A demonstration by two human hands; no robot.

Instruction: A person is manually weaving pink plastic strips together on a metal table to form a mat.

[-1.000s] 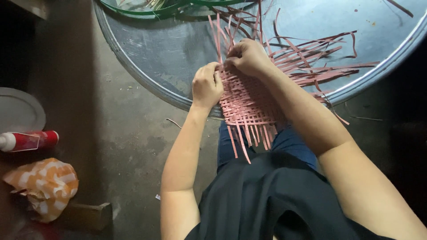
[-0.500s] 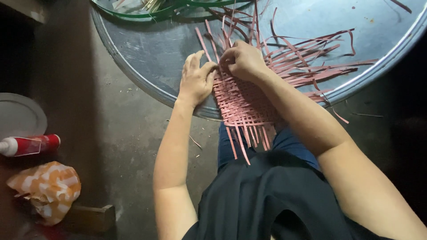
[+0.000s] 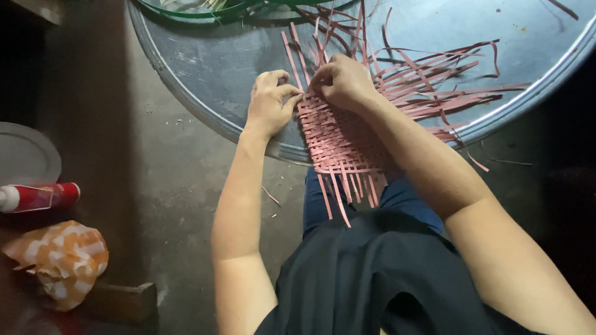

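Pink flat strips are interlaced into a woven mat [image 3: 340, 139], which is laid across the near rim of a large round metal tray [image 3: 205, 68] and hangs over it toward the person's lap. Loose pink strip ends [image 3: 434, 74] are fanned out from the mat's far and right edges over the tray surface; shorter ends are left dangling below the woven part, over blue trousers [image 3: 403, 198]. The left hand [image 3: 270, 102] is curled at the mat's upper left corner, fingers closed and thumb pressed against the edge strips; whether a single strip is pinched cannot be told. The right hand [image 3: 344, 80] is bunched on the mat's top edge, fingertips closed down onto the strips there, the exact strip hidden under the knuckles. Both hands are set just beside each other, nearly touching. A green hoop-like rim [image 3: 205, 11] is seen at the tray's far edge. A black garment [image 3: 372, 279] fills the lower centre. On the concrete floor [image 3: 155, 186] to the left, well apart from the mat: a pale round lid [image 3: 25, 155], a red and white bottle [image 3: 37, 197] lying on its side, and an orange and white checked cloth [image 3: 59, 260].
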